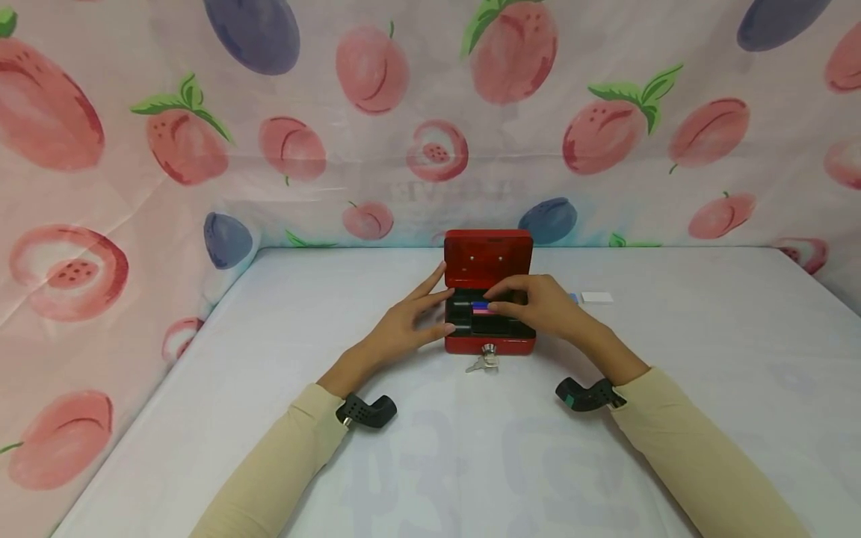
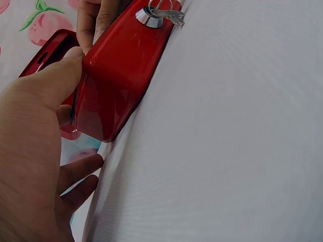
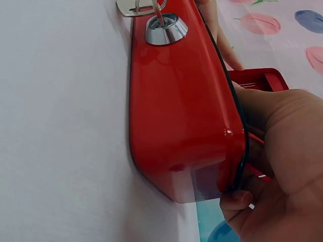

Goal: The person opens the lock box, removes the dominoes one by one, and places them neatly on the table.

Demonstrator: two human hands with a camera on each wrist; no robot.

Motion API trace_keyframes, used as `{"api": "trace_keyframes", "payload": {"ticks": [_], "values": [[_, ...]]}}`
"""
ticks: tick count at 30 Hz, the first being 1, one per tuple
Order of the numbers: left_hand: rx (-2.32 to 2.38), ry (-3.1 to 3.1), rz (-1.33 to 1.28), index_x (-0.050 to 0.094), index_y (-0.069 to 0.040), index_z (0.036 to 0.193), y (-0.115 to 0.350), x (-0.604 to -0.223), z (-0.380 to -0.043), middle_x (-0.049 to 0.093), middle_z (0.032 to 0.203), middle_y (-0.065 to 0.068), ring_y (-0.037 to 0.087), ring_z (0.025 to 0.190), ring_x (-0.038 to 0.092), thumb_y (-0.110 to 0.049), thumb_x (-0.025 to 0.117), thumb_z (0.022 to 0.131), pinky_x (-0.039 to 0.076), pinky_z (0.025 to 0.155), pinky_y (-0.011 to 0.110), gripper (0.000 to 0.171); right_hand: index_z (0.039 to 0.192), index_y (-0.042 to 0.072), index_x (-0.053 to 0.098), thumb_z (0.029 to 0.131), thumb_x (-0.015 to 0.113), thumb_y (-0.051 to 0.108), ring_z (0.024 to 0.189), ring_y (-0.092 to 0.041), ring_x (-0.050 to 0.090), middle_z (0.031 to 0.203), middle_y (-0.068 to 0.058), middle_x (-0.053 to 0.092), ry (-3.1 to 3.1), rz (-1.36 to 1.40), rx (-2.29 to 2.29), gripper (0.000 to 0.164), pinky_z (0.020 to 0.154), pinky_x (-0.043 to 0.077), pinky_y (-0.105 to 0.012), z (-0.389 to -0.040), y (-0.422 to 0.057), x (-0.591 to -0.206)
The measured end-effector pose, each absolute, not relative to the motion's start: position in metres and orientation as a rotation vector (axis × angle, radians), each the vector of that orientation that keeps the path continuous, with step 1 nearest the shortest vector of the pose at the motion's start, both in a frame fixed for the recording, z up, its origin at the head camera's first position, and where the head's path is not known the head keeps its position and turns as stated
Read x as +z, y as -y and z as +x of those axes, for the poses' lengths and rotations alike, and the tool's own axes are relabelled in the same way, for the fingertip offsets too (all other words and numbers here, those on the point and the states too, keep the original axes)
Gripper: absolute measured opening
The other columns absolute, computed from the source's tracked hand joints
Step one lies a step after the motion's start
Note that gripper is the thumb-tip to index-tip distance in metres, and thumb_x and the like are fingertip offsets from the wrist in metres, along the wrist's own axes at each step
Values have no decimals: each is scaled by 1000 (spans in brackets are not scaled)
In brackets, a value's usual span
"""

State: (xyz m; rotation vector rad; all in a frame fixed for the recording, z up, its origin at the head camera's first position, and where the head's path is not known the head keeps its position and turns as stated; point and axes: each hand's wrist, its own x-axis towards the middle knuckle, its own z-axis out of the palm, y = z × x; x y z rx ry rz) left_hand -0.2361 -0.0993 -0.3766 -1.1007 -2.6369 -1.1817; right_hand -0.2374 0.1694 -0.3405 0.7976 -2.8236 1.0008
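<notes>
And in goes the right hand, reaching into the red box with its lid raised, thumb and forefinger at a blue-and-pink item inside (whether they pinch it, I can't tell)! Over on the left rim, the left hand touches with fingers spread apart, while keys hang at the front lock.
</notes>
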Motion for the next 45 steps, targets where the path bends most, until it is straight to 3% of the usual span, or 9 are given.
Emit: {"api": "trace_keyframes", "payload": {"ticks": [16,24,45], "values": [[-1163,2641,-1098,44,-11,144,100,-375,-235,5,158,-20,5,142,14,-38,64,91,27,110,45,64,108,15,74,89,70,28,92,-24,55,103,-5,69,2837,830,997,23,76,47,-38,-238,-168,-341],[-1166,2642,-1092,44,-11,144,99,-375,-234,5,158,-19,5,142,15,-39,64,91,27,109,45,64,109,16,73,89,69,26,97,-27,56,107,-7,68,2861,818,965,22,83,48,-44,-238,-168,-342],[-1181,2634,-1107,44,-10,144,99,-374,-234,6,158,-18,5,141,14,-36,65,91,27,110,43,63,107,17,73,87,72,25,88,-21,54,100,0,68,2873,797,1006,21,73,46,-35,-238,-168,-338]]}}
